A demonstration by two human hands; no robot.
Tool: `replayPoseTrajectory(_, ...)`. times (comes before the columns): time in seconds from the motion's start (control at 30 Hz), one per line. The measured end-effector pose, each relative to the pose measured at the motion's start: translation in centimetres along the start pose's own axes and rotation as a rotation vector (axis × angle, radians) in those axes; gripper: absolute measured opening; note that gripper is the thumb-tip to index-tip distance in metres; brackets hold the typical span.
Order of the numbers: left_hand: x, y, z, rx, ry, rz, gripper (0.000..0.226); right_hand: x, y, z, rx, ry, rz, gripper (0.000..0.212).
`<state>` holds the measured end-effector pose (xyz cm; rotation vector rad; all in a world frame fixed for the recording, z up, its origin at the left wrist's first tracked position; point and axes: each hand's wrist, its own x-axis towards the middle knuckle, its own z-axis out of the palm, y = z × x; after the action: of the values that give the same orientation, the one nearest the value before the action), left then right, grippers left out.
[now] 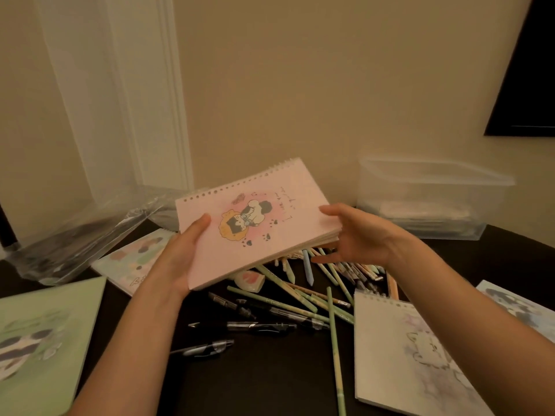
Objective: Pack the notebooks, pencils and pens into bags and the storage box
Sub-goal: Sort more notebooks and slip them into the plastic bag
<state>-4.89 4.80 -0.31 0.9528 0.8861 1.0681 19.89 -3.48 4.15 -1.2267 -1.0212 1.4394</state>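
— What edges sit at the fingers, and how much room is there?

— The pink notebook (258,223) is up in the air, tilted, clear of the surface (255,382), with its spiral edge on the far side. Its near-left corner sits in the left hand (183,256); its right edge is at the right hand (357,235). Beneath it is open air down to the pens and pencils (300,298).

— How do the fingers stand?

— Left: the thumb lies flat on the cover and the other fingers go under the notebook, hidden; that hand grips it. Right: the thumb tip touches the cover at the right edge, while the fingers (322,259) below are straight and spread, with a gap showing between them and the pages. That hand is not clamped.

— So where is the notebook, relative to them?

— Between the two hands, cover up.

— And further out?

— Straight below, the pens and pencils lie loose in a heap on the dark surface. A pastel notebook (132,259) lies under the left wrist and a green notebook (39,340) at the near left. A grey notebook (396,355) lies near right, partly under the right forearm, with a blue notebook (516,304) just beyond it. The bag (84,238), clear plastic, lies crumpled at far left. The box (429,199), also clear, stands far right by the wall (300,100), apart from the hands. Bare surface shows in the near middle.
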Motion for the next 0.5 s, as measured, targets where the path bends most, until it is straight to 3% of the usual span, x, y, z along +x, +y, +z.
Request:
replayPoseTrajectory(0.17,-0.3,0.0,-0.8,0.049,-0.072,-0.038,0.024,-0.3,0.4,0.1,0.07,0.015,0.068,0.061)
replayPoseTrajectory(0.37,-0.6,0.2,-0.7,0.135,-0.136,-0.062,0.026,-0.1,2.0,0.8,0.119,0.095,0.074,0.018)
replayPoseTrajectory(0.5,-0.5,0.0,-0.4,0.177,-0.096,-0.079,0.032,0.3,3.2,0.6,0.09,0.158,0.068,0.02)
